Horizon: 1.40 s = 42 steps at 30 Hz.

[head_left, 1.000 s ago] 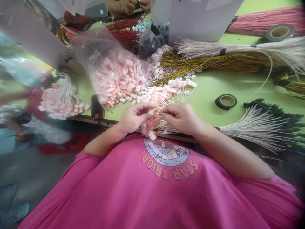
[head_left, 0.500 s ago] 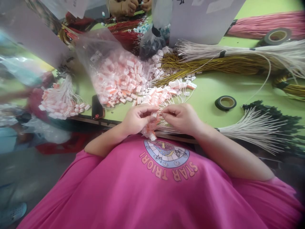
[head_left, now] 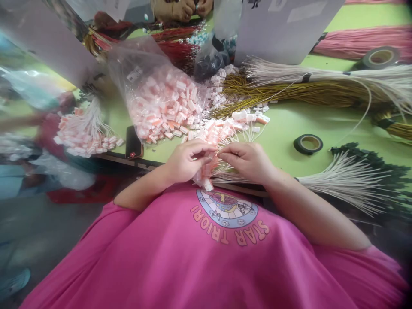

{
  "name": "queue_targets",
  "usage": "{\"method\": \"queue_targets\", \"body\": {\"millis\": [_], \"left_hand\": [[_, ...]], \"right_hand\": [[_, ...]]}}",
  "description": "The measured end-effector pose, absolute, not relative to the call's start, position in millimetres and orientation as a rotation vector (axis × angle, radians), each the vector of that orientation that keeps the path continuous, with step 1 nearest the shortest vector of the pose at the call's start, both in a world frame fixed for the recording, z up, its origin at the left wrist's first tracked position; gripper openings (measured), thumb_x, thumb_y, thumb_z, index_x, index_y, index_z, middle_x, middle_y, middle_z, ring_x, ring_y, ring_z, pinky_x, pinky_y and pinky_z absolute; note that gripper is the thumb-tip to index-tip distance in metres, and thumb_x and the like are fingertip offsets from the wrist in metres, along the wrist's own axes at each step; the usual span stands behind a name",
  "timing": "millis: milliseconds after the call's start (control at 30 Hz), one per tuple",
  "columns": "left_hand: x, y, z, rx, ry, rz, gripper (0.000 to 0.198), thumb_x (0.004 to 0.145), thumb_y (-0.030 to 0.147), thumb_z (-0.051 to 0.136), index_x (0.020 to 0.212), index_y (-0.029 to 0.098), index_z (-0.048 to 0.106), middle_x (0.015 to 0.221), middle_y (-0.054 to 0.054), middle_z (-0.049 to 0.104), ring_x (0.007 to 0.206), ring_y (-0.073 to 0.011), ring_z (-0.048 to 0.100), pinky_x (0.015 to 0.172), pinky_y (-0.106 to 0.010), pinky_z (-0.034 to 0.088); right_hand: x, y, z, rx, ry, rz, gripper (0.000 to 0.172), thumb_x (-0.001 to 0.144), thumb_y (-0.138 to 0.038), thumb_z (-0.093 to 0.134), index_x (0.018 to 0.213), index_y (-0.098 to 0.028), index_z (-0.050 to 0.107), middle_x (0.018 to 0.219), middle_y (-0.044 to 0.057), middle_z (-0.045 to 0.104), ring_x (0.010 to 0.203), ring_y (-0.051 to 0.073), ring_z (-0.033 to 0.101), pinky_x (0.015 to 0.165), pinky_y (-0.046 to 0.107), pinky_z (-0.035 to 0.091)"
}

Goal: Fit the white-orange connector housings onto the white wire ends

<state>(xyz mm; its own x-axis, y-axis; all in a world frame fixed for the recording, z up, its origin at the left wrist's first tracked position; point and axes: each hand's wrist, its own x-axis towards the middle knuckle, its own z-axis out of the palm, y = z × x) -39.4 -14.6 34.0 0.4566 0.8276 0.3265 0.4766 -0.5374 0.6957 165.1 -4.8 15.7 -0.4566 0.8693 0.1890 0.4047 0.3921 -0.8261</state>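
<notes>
My left hand (head_left: 188, 161) is closed, thumb and fingers pinching a small white connector, mostly hidden by the fingertips. Close against it, my right hand (head_left: 251, 161) pinches a thin white wire, its tip hidden between the fingers. Around and beneath both hands lies a bunch of white-and-orange plastic connectors (head_left: 222, 128) on white wires, some hanging over the table edge towards my shirt. Behind my left hand, a clear plastic bag (head_left: 131, 81) spills loose white-and-orange connectors (head_left: 177, 107) onto the green table (head_left: 280, 128).
Black tape (head_left: 308, 144) lies right of my hands, near white wires with black ends (head_left: 344, 182). Yellow (head_left: 289, 93) and white wire bundles (head_left: 322, 71) stretch behind. A phone (head_left: 133, 141) and a wired connector bunch (head_left: 86, 133) sit left. Another person's hands (head_left: 185, 9) work across the table.
The view has shifted slightly, so the table things appear a little lower and further right. Both hands stay together in nearly the same place, with small finger movements.
</notes>
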Motion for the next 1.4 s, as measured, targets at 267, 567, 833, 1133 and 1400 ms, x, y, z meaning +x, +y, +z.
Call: {"method": "queue_targets", "body": {"millis": [267, 567, 833, 1133, 1400], "left_hand": [[-116, 31, 7, 2.228, 2.073, 0.648, 0.016, 0.088, 0.032, 0.055, 0.088, 0.018, 0.062, 0.088, -0.007, 0.064, 0.085, -0.0197, 0.058, 0.08, -0.033, 0.047], [-121, 44, -13, 2.117, 2.261, 0.112, 0.018, 0.085, 0.036, 0.053, 0.085, 0.017, 0.054, 0.095, -0.011, 0.062, 0.086, -0.0242, 0.057, 0.077, -0.036, 0.044], [-111, 16, 16, 1.727, 1.598, 0.641, 0.029, 0.082, 0.021, 0.049, 0.109, 0.018, 0.058, 0.073, -0.002, 0.062, 0.066, -0.016, 0.062, 0.068, -0.031, 0.051], [-53, -36, 58, 1.343, 1.069, 0.918, 0.029, 0.079, 0.02, 0.066, 0.106, 0.022, 0.055, 0.077, 0.002, 0.063, 0.061, -0.011, 0.066, 0.058, -0.023, 0.058], [-34, -30, 40, 1.254, 1.156, 0.799, 0.026, 0.079, 0.021, 0.07, 0.103, 0.017, 0.063, 0.09, -0.004, 0.07, 0.076, -0.0162, 0.071, 0.064, -0.025, 0.06]], "right_hand": [[169, 2, 17, -1.197, -1.673, 1.023, 0.014, 0.08, -0.025, 0.058, 0.079, -0.017, 0.069, 0.075, 0.004, 0.067, 0.068, 0.015, 0.06, 0.062, 0.03, 0.045], [164, 0, 16, -1.134, -1.601, 1.295, 0.006, 0.073, -0.022, 0.062, 0.073, -0.016, 0.062, 0.059, -0.001, 0.06, 0.053, 0.01, 0.054, 0.053, 0.026, 0.043], [161, -6, 21, -1.178, -1.856, 0.899, 0.014, 0.079, -0.022, 0.054, 0.068, -0.017, 0.061, 0.059, -0.001, 0.056, 0.053, 0.009, 0.043, 0.053, 0.026, 0.034], [162, -11, 17, -1.065, -2.027, 0.802, 0.02, 0.082, -0.02, 0.048, 0.064, -0.017, 0.055, 0.058, -0.001, 0.052, 0.055, 0.009, 0.044, 0.056, 0.025, 0.034], [165, -13, 19, -1.058, -2.126, 0.846, 0.021, 0.084, -0.023, 0.047, 0.066, -0.017, 0.056, 0.059, -0.001, 0.053, 0.055, 0.008, 0.044, 0.055, 0.024, 0.032]]}}
